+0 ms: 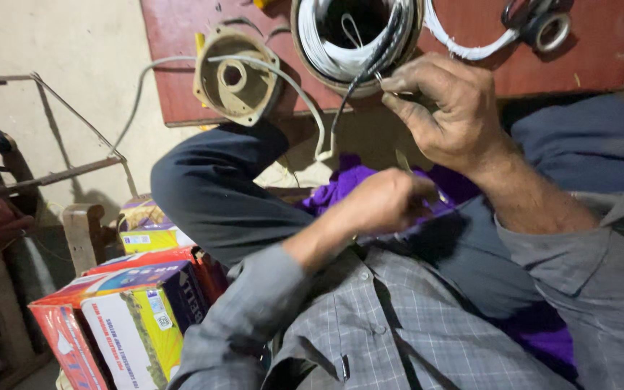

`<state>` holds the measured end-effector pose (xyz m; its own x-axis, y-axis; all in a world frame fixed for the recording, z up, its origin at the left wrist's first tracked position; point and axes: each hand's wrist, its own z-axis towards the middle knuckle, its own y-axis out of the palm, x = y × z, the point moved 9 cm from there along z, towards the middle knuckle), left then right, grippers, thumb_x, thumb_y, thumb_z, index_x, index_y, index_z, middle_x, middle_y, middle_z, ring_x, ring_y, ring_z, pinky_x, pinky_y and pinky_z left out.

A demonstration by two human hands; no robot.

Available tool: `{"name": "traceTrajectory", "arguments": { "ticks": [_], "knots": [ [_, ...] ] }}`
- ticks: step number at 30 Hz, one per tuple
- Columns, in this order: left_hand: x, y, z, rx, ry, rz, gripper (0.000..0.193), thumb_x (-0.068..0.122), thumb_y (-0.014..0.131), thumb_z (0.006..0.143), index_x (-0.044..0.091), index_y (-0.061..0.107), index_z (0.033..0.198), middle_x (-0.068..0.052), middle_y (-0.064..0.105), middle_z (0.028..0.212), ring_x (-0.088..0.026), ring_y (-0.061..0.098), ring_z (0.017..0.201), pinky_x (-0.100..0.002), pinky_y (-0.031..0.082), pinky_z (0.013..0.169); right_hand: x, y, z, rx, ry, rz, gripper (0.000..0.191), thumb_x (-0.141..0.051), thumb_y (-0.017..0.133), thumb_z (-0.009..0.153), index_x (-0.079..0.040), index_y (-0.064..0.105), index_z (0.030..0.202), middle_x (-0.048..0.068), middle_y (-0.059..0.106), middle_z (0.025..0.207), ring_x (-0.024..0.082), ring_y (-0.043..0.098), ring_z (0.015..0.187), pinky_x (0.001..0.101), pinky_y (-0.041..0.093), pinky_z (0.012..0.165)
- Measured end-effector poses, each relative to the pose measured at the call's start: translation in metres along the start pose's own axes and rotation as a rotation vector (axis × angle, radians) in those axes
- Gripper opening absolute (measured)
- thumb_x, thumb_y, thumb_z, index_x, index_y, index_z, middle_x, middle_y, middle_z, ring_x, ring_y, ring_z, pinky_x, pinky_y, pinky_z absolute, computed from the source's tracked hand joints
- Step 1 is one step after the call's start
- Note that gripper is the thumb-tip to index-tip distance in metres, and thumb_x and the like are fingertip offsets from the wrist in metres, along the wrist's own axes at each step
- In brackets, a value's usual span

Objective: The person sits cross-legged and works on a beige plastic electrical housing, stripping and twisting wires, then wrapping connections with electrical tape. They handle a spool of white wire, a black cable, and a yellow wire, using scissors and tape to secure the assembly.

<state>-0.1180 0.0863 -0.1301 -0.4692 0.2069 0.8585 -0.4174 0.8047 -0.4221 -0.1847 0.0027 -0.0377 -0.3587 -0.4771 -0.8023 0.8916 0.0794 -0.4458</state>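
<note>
Two hands over the lap, near edge of a red worktop [182, 43]. Right hand [449, 115] raised at the worktop edge, thumb and forefinger pressed together on a thin wire end [380, 74] leading from a round motor housing [355, 40]. Housing open on top; inside, white winding coils ringing a dark bore, black sleeved leads draped over the rim. Far part of housing cut off by the frame. Left hand [384, 198] lower, curled shut over purple cloth [348, 184] on the lap; what it grips hidden under the fingers, only a thin pale sliver showing above the knuckles. Left of housing: beige end cover [234, 76], hollow side up, bare but for a central boss, a grey cable [283, 72] crossing it. Tape rolls [547, 27] at far right, partly cropped. Cardboard boxes [131, 318] near left, closed, contents unseen. Metal frame [45, 130] left, dim, hard to identify.
</note>
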Motion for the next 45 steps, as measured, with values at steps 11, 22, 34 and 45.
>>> {"name": "traceTrajectory", "arguments": {
  "ticks": [11, 22, 34, 45],
  "knots": [
    [0.041, -0.119, -0.095, 0.86, 0.066, -0.059, 0.028, -0.004, 0.065, 0.087, 0.005, 0.069, 0.113, -0.012, 0.074, 0.101, -0.026, 0.075, 0.093, -0.033, 0.059, 0.083, 0.046, 0.018, -0.005, -0.023, 0.519, 0.546, 0.009, -0.009, 0.063, 0.105, -0.002, 0.062, 0.111, 0.004, 0.069, 0.088, 0.011, 0.065, 0.071, 0.0254, 0.054, 0.063],
    [-0.061, -0.105, -0.173, 0.851, -0.373, -0.223, 0.009, 0.0, 0.066, 0.093, 0.0, 0.071, 0.1, -0.01, 0.076, 0.09, -0.015, 0.071, 0.082, -0.026, 0.057, 0.076, 0.033, 0.007, 0.0, -0.009, 0.331, 0.359, 0.006, -0.004, 0.066, 0.105, 0.001, 0.066, 0.109, 0.005, 0.07, 0.092, 0.009, 0.066, 0.081, 0.0244, 0.054, 0.074],
    [0.068, -0.129, -0.062, 0.864, 0.098, 0.35, 0.046, 0.006, 0.081, 0.083, 0.008, 0.065, 0.126, -0.01, 0.071, 0.113, -0.029, 0.07, 0.102, -0.041, 0.058, 0.088, 0.025, 0.01, 0.004, 0.046, 0.257, 0.282, 0.008, -0.004, 0.068, 0.106, 0.003, 0.065, 0.109, 0.007, 0.072, 0.099, 0.009, 0.065, 0.09, 0.0246, 0.053, 0.079],
    [0.078, -0.213, -0.102, 1.035, 0.208, 0.615, 0.021, 0.004, 0.082, 0.089, 0.009, 0.072, 0.106, -0.007, 0.062, 0.083, -0.025, 0.064, 0.074, -0.04, 0.052, 0.066, 0.015, 0.003, 0.007, 0.059, 0.171, 0.15, 0.009, 0.001, 0.074, 0.099, 0.001, 0.068, 0.106, 0.01, 0.073, 0.096, 0.012, 0.07, 0.078, 0.0251, 0.054, 0.066]
  ]
}}
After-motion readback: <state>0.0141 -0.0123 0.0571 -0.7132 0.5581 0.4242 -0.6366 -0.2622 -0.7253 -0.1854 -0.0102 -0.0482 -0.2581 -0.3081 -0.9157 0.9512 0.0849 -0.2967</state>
